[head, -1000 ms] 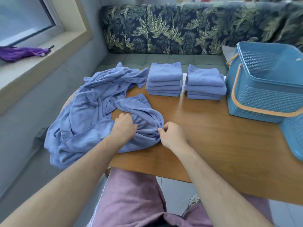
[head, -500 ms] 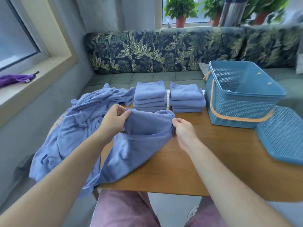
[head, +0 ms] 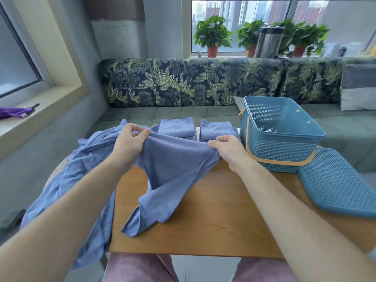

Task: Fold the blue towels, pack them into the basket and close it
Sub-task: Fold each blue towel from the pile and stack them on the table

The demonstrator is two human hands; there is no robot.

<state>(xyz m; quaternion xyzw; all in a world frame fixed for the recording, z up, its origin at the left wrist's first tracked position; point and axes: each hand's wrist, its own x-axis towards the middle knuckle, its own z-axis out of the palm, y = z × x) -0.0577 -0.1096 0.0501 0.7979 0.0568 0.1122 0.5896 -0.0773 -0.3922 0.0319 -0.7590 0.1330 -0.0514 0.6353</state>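
Daylight comes through a window (head: 240,9) behind a leaf-print bench (head: 183,82); potted plants (head: 212,35) line its sill (head: 230,54). A wooden table (head: 213,210) stands on pale, possibly tiled floor (head: 203,269).

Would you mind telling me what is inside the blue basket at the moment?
Inside the basket only its perforated inner walls show, and nothing packed in it is visible. The near wall hides most of the floor, so whether anything lies low there cannot be seen.
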